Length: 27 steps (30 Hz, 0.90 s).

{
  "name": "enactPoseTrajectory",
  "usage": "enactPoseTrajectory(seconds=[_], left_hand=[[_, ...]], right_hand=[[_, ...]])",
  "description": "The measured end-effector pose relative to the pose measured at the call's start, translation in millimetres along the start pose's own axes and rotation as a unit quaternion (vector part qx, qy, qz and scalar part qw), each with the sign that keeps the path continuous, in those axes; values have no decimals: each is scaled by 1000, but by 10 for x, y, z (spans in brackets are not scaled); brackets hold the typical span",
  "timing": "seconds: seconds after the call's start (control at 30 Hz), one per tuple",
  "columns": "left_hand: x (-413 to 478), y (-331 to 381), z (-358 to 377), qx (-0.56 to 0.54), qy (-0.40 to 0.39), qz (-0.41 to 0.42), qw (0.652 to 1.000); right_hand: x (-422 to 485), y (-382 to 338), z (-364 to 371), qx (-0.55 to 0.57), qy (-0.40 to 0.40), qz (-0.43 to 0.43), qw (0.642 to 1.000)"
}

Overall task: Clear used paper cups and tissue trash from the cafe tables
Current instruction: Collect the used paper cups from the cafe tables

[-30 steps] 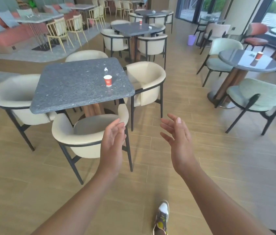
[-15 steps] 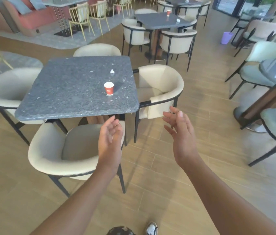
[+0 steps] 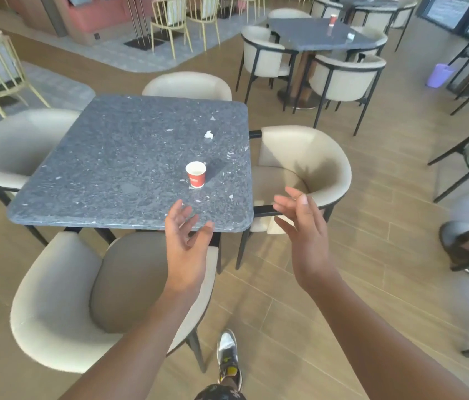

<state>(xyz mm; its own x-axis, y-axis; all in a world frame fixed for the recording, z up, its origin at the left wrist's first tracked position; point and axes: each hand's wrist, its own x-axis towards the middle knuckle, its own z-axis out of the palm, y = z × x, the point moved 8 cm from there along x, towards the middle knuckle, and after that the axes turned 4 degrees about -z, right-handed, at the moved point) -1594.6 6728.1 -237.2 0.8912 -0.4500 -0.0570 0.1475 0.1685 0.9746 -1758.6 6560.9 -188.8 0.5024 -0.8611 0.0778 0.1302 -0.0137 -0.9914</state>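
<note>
Progress: from where I stand, nothing here looks cleared yet. The cup and tissue sit on the near table, another cup and scrap wait on the table behind, and both hands are bare, so nearly all of the job seems to be ahead.
Near table: a square grey speckled top, with the person at its front right corner.
Chairs: a cream chair is tucked in at the front edge under the left arm, and another chair stands at the right side.
Far table: it carries a second red cup and a pale scrap, probably tissue.
Purple bin: on the floor at the far right, well away; a likely place for the trash.
Left hand: over the table's front edge with fingers spread and relaxed, holding nothing, near the cup but not touching it.
Right hand: off the table's right corner above the chair arm, fingers loose and apart, also holding nothing.
Paper cup: red with a white rim, on the near table toward its front right. It stands upright, long axis vertical, mouth up, and looks empty or nearly so.
Tissue: a small white crumple just beyond the cup and apart from it, with no clear long axis.
</note>
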Motion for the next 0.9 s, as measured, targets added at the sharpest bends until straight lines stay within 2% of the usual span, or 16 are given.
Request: enactPoseTrajectory(seconds=[0.17, 0.47, 0.73, 0.9], left_hand=[[887, -193, 136, 28, 33, -26, 999], [2002, -766, 197, 60, 79, -96, 990], [3024, -1759, 147, 112, 119, -141, 976], [3431, -2338, 119, 186, 149, -167, 957]], right_hand=[[832, 175, 322, 0, -15, 2, 1000], [1998, 830, 757, 13, -35, 68, 997], [2723, 1702, 1045, 15, -34, 117, 992], [2923, 2098, 1077, 5, -40, 120, 992]])
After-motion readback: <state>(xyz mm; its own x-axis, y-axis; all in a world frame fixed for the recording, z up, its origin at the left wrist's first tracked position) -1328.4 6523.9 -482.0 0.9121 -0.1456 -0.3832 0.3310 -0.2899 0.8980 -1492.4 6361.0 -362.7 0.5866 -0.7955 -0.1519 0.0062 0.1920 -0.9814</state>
